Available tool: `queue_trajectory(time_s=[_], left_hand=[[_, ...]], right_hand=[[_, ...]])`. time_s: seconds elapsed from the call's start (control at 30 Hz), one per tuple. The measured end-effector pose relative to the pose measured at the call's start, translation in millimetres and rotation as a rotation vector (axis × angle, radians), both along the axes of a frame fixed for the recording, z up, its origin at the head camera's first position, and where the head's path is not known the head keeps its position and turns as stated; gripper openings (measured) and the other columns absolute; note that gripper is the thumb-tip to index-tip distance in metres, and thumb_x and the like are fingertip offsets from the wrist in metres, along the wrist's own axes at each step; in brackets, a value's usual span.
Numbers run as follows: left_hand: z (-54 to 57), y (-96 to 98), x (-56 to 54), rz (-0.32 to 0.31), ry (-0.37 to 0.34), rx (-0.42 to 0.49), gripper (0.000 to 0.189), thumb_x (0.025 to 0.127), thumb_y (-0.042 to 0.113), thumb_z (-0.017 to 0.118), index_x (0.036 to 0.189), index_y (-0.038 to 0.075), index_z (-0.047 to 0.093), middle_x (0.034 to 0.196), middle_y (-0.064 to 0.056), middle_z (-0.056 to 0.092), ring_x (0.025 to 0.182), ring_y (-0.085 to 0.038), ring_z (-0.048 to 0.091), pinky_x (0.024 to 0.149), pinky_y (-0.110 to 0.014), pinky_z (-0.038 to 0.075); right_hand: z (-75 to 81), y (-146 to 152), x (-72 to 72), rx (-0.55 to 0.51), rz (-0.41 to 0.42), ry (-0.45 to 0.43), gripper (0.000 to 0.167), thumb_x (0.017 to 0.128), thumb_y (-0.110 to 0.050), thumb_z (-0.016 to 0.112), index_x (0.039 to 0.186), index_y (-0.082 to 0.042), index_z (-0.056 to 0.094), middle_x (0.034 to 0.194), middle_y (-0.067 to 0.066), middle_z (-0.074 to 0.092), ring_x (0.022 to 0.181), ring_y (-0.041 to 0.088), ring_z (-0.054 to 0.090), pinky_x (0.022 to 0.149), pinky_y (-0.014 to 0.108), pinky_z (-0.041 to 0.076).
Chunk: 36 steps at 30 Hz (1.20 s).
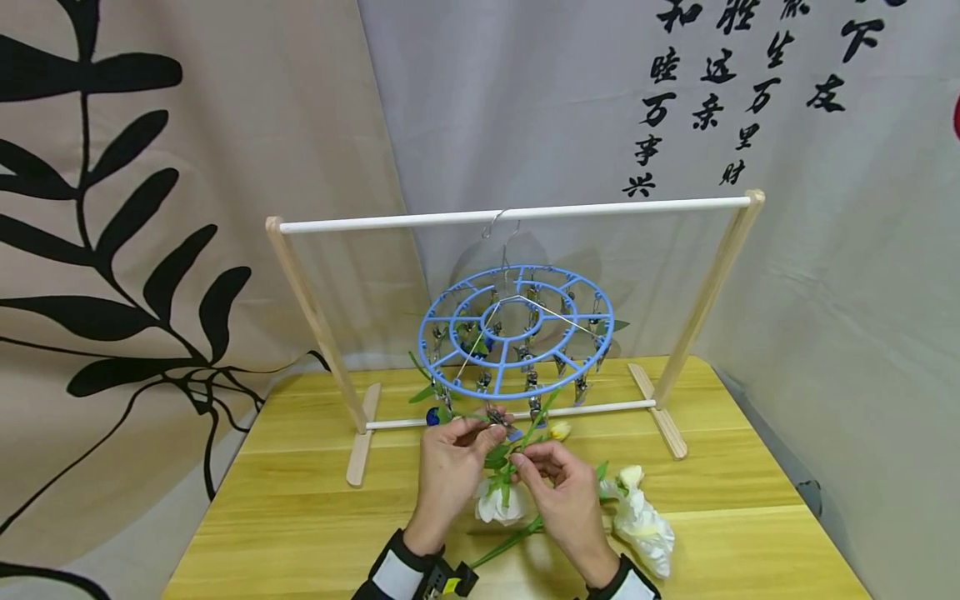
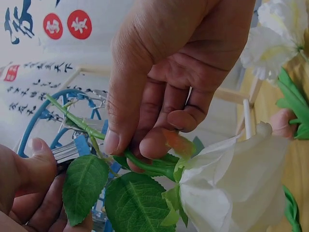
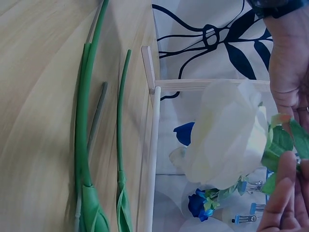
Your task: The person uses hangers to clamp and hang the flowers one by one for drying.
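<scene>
My left hand (image 1: 447,467) pinches a clip (image 2: 66,152) under the near side of the blue hanger (image 1: 517,397); my right hand (image 1: 562,490) pinches the stem (image 2: 79,123) of the white rose (image 1: 501,505), upside down just below. Should the clip bite a leaf (image 2: 86,188) instead, I'd expect the rose to slip.

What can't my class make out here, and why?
Left wrist view: gripped end of the silver clip, behind the left hand.
Left wrist view: part of the white rose, past the bottom edge.
Right wrist view: where the green stems lead, past the bottom edge.
Head view: topmost writing, cropped above.
</scene>
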<state>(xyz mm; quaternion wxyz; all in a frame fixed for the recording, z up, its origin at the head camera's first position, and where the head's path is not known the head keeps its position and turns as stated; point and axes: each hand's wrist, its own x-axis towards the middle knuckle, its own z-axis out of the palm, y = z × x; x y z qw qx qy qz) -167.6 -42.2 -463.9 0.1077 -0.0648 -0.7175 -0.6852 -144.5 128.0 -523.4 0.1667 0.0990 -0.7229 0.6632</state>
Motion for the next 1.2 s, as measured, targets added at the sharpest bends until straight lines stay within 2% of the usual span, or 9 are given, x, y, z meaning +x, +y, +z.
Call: queue_trajectory(time_s=[0.17, 0.33, 0.53, 0.8, 0.93, 1.2], left_hand=[[0.1, -1.2, -2.0, -0.002, 0.007, -0.007, 0.01, 0.101, 0.01, 0.093, 0.107, 0.003, 0.094, 0.112, -0.015, 0.091, 0.1, -0.009, 0.087, 0.086, -0.02, 0.069], [0.2, -0.9, -1.9, -0.019, 0.016, 0.033, 0.006, 0.1, 0.006, 0.092, 0.105, 0.003, 0.093, 0.114, -0.014, 0.091, 0.111, -0.023, 0.09, 0.093, -0.025, 0.07], [-1.4, -1.1, -2.8, 0.011, 0.043, 0.026, 0.007, 0.1, 0.009, 0.093, 0.101, 0.003, 0.094, 0.111, -0.015, 0.091, 0.111, -0.032, 0.089, 0.09, -0.022, 0.069], [-1.9, -1.2, -4.4, 0.022, 0.023, 0.052, 0.008, 0.1, 0.003, 0.092, 0.107, -0.001, 0.092, 0.107, -0.018, 0.091, 0.106, -0.032, 0.09, 0.09, -0.022, 0.07], [-2.9, -0.6, -3.8, 0.029, 0.02, 0.024, 0.007, 0.099, 0.003, 0.093, 0.105, -0.001, 0.093, 0.108, -0.017, 0.09, 0.107, -0.031, 0.09, 0.087, -0.021, 0.069], [-3.0, 1.4, -1.9, 0.036, 0.019, -0.048, 0.009, 0.101, 0.008, 0.092, 0.104, 0.0, 0.093, 0.107, -0.018, 0.09, 0.095, -0.01, 0.086, 0.078, -0.018, 0.067]], right_hand=[[0.8, -0.8, -0.8, 0.002, -0.008, -0.01, 0.007, 0.104, -0.004, 0.087, 0.106, -0.01, 0.083, 0.092, 0.013, 0.087, 0.077, 0.017, 0.084, 0.059, 0.023, 0.058], [0.2, -2.6, 0.1, 0.0, 0.006, -0.005, 0.008, 0.104, -0.004, 0.087, 0.106, -0.01, 0.083, 0.092, 0.012, 0.087, 0.078, 0.018, 0.085, 0.061, 0.022, 0.06], [-0.2, -4.1, 0.6, -0.006, 0.009, 0.003, 0.009, 0.104, -0.003, 0.087, 0.107, -0.01, 0.082, 0.095, 0.011, 0.088, 0.081, 0.021, 0.086, 0.063, 0.024, 0.063], [-3.9, -3.8, 1.5, -0.001, 0.02, 0.046, 0.008, 0.105, -0.002, 0.085, 0.107, -0.009, 0.082, 0.097, 0.014, 0.087, 0.081, 0.017, 0.085, 0.063, 0.025, 0.063], [-4.2, -3.5, 1.5, 0.002, 0.023, 0.047, 0.009, 0.105, -0.002, 0.085, 0.108, -0.01, 0.082, 0.097, 0.014, 0.087, 0.08, 0.016, 0.085, 0.064, 0.024, 0.064], [-2.2, -5.2, -1.6, -0.016, 0.038, 0.078, 0.005, 0.106, -0.001, 0.084, 0.109, -0.006, 0.082, 0.095, 0.022, 0.086, 0.079, 0.021, 0.086, 0.062, 0.022, 0.06]])
